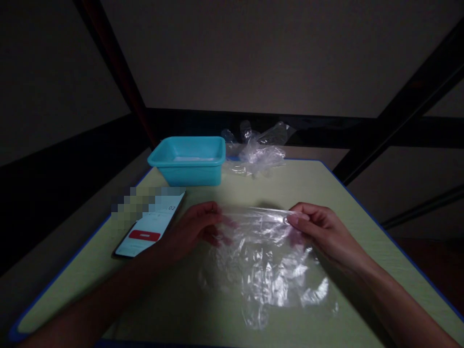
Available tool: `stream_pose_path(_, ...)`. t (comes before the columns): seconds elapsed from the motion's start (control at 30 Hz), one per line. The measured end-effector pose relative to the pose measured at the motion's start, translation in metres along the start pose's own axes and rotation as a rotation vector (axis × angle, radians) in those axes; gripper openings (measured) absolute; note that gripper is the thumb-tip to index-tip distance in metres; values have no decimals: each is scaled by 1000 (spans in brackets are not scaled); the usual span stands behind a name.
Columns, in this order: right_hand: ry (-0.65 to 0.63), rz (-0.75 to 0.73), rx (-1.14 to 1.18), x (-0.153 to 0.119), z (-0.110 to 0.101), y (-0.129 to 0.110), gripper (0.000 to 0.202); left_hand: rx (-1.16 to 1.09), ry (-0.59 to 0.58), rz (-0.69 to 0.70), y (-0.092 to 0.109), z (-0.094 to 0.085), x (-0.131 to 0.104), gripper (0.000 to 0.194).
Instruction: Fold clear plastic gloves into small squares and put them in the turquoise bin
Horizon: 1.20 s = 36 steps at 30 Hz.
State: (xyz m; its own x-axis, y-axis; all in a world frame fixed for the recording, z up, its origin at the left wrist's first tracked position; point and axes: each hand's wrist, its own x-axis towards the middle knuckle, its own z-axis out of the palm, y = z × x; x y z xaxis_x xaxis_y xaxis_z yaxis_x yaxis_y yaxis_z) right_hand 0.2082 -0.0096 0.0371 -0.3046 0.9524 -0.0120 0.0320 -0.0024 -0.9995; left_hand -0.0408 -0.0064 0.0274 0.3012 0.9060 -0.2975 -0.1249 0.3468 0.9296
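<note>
two bare hands take the near-flat clear plastic film point(275, 261) by its straight upper edge: the right hand point(315, 224) pinches its corner closed between thumb and fingers, and the left hand point(205, 222) curls at the other end, its fingertips partly seen through the film, how tightly closed one cannot tell. the film is thin, glossy and crinkled, spreading toward the person in rounded lobes over the middle of the pale green, blue-edged table point(300, 186). beside the left forearm lies a flat phone point(154, 224) with a lit screen. beyond, a smooth turquoise tub point(190, 171) with rounded corners stands near the far left edge, next to a crumpled heap of clear plastic point(253, 152). bare tabletop stretches right of the heap and along the right edge.
</note>
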Motion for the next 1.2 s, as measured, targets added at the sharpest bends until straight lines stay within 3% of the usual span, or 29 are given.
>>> stream_pose_path(0.2, -83, 168, -105, 15, -2, 23, 24, 83, 197, -111, -10, 3, 11, 15)
stream_pose_path(0.33, -74, 143, -97, 19, -4, 33, 27, 173, 220, -135, -6, 6, 11, 10)
stream_pose_path(0.53, -109, 22, -109, 22, -13, 33, 26, 233, 223, -132, -1, 8, 11, 20)
stream_pose_path(0.77, -230, 91, -205, 29, -21, 36, 11, 248, 185, -126, -2, 7, 11, 22)
stream_pose_path(0.97, -174, 122, -198, 29, -22, 33, 11, 236, 149, -51, -6, -1, 12, 21)
stream_pose_path(1.2, 41, 192, -81, 20, -19, 32, 24, 234, 351, 101, -7, -12, 22, 24)
